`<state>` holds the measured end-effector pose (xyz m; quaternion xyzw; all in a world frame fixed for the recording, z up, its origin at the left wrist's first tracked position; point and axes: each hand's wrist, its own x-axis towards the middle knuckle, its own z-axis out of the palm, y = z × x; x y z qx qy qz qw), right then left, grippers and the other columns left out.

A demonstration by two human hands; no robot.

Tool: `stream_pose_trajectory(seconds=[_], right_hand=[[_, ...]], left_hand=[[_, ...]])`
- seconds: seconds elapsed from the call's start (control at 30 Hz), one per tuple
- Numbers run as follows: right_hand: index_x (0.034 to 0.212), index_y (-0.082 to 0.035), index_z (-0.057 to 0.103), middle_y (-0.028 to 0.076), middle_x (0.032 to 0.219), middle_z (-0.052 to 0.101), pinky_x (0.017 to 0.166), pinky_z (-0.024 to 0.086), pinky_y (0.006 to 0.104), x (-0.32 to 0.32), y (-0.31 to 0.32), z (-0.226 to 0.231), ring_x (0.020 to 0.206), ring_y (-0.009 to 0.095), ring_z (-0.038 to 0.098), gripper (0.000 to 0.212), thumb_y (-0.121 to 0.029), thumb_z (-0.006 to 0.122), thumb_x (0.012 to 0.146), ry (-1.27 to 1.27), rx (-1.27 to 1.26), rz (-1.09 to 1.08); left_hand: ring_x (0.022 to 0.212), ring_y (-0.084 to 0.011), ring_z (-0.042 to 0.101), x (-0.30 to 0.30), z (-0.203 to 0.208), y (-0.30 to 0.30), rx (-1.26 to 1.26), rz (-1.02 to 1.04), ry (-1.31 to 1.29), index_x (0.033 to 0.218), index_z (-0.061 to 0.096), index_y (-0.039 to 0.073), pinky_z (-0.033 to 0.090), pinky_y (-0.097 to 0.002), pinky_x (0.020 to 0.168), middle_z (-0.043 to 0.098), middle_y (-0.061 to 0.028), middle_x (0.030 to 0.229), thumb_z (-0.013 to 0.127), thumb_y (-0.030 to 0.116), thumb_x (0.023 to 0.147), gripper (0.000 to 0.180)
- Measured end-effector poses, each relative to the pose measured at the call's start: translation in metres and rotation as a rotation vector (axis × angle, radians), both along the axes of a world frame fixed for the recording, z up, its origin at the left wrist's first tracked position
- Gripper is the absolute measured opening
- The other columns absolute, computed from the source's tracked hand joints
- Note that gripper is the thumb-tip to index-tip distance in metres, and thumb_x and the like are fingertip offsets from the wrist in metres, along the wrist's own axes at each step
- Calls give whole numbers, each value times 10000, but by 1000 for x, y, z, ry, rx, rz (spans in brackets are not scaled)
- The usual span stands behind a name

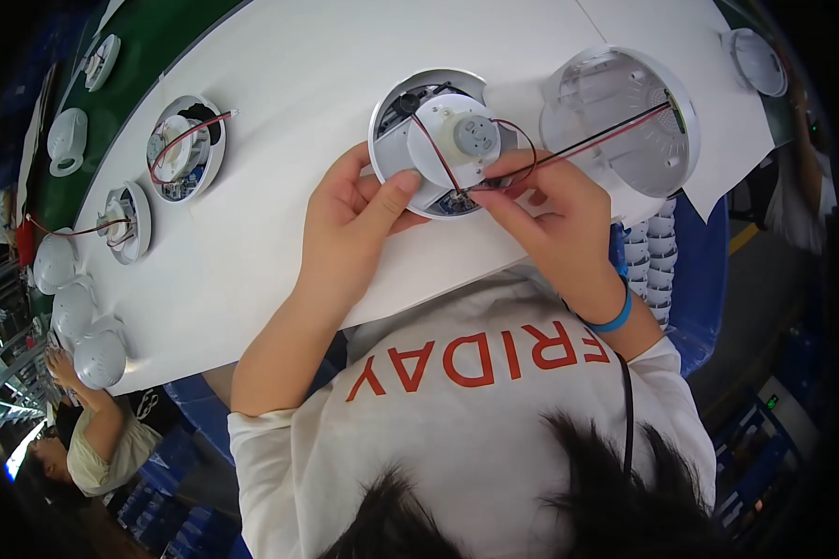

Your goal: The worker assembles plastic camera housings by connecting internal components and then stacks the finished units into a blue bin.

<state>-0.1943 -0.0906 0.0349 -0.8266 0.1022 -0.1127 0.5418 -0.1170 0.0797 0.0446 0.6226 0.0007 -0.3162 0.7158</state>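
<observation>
A round white device housing sits in front of me on the table, its open side up, showing a motor-like disc, circuit boards and thin red and black wires. My left hand grips its left lower rim, thumb on top. On the lower right of the housing, my right hand pinches the end of a red and black wire pair close to a circuit board. What lies between the fingertips is too small to make out. The wires run up to a round white cover lying hollow side up on the right.
Similar opened housings lie on the left of the white table, with several white domed shells along its left edge. A co-worker sits at lower left. Stacked white parts stand beside a blue bin at right.
</observation>
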Motion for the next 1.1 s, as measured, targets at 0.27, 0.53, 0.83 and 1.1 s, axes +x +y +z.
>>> stream_pose_trajectory(seconds=[0.27,0.53,0.83,1.1], right_hand=[[793,14,639,83,782,649,561,457,217,1,0,-9,664,133,614,113,5,693,694,-219,-310,64],[784,-1,646,79,754,652,519,443,204,-5,5,-14,631,134,612,141,-20,723,668,-204,-150,-54],[743,-77,650,52,685,618,466,409,272,-3,-4,-12,548,207,564,135,-75,717,626,-331,-400,71],[752,-76,643,30,711,629,499,431,279,-1,-7,-12,577,195,580,113,-69,688,649,-492,-544,94]], left_hand=[[854,-157,618,-1,-1,1,-10,10,22,1184,408,-58,522,-276,744,629,-116,903,573,153,856,424],[841,-143,613,-5,-7,1,-9,35,17,1187,405,-56,521,-266,723,629,-118,904,594,162,845,447],[829,-147,616,-5,-2,1,9,12,13,1191,404,-58,523,-261,716,629,-116,901,587,160,849,444],[837,-154,619,-5,-2,0,0,9,3,1178,412,-72,528,-271,729,631,-124,891,590,167,847,445]])
